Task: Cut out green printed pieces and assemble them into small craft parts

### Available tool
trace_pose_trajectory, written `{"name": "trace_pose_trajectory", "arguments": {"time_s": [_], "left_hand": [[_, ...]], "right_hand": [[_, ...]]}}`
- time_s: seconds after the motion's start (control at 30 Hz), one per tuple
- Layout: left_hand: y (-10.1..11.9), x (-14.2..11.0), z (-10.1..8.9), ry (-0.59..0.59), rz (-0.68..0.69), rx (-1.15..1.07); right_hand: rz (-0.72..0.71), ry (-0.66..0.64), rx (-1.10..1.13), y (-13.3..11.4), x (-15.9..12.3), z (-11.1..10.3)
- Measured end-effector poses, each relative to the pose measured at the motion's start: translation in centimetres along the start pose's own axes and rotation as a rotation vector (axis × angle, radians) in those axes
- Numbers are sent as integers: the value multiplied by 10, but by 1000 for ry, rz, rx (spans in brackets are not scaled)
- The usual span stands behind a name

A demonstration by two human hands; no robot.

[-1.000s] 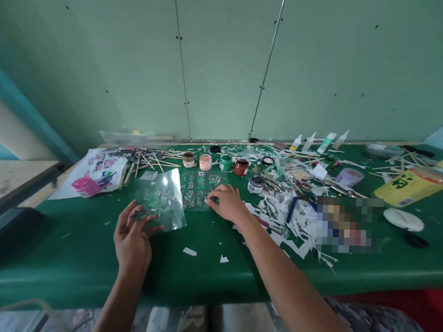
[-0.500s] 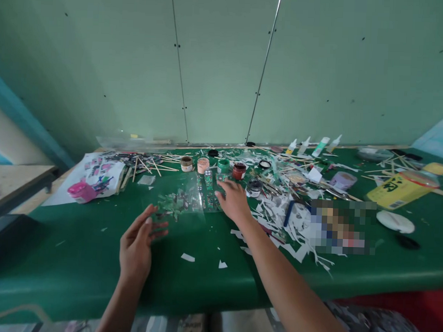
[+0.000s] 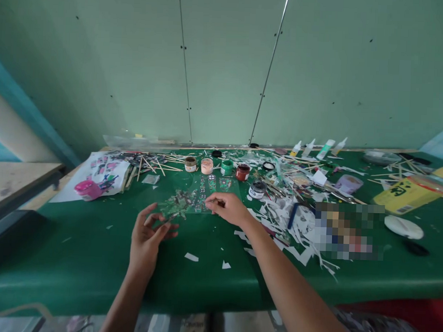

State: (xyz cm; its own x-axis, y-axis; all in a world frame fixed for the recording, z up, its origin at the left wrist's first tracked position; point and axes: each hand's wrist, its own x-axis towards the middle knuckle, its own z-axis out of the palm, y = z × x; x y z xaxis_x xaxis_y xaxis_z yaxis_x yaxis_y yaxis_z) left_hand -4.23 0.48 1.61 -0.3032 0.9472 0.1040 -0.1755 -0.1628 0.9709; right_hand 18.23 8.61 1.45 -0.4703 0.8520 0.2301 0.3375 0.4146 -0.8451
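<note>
Now the clear sheet with a green leafy pattern (image 3: 178,203) is low over the green table (image 3: 105,263), almost level; a second ago it was tilted up and catching the light in front of the left hand. Its leafy pattern appears just left of the patterned strips (image 3: 202,187) on a second clear film, so the two pieces look to be side by side or partly overlapping; their transparent edges are too faint to tell which. The left hand (image 3: 144,241) is turned inward beside the leaves, fingers loosely curled and parted, thumb bent across; whether it grips the sheet's near edge cannot be told. The right hand (image 3: 229,208) has come nearer the body, palm down at the strips' near side, thumb and forefinger drawn together; whether any film is caught between them is unclear. The forearms (image 3: 286,279) reach in from below, angled towards each other. Open paint jars (image 3: 242,172) stand behind the films, and white paper scraps (image 3: 306,237) lie to the right.
</note>
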Motion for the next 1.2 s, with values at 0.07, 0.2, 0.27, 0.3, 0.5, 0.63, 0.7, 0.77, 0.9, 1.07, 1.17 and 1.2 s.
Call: {"name": "trace_pose_trajectory", "arguments": {"time_s": [0.07, 0.2, 0.27, 0.3, 0.5, 0.63, 0.7, 0.77, 0.9, 1.07, 1.17, 1.2], "left_hand": [[-3, -1, 1, -76, -19, 47], [-7, -4, 3, -218, 0, 190], [-7, -5, 4, -278, 34, 253], [-7, -5, 4, -298, 48, 275], [-1, -9, 1, -329, 198, 383], [-2, -13, -3, -246, 295, 444], [-2, -14, -3, -217, 291, 457], [-2, -14, -3, -196, 291, 443], [-1, -14, 0, -44, 341, 400], [-5, -8, -3, 273, 353, 395], [-8, -1, -4, 241, 288, 426], [-10, 1, -3, 202, 269, 432]], "right_hand": [[8, 38, -60, -2, 0, 1], [-7, 201, -86, -3, 0, 0], [-7, 262, -68, -1, 0, -2], [-2, 289, -64, 0, 0, -3], [36, 348, -191, 4, 3, -5], [54, 200, -219, 1, 4, -4], [58, 134, -225, 0, 3, -3], [56, 108, -229, -1, 3, -3], [12, 135, -214, 0, 2, -3], [-13, 139, -220, 1, 2, -4], [-26, 116, -213, 1, 1, -4], [-32, 106, -202, 0, 1, -4]]}}
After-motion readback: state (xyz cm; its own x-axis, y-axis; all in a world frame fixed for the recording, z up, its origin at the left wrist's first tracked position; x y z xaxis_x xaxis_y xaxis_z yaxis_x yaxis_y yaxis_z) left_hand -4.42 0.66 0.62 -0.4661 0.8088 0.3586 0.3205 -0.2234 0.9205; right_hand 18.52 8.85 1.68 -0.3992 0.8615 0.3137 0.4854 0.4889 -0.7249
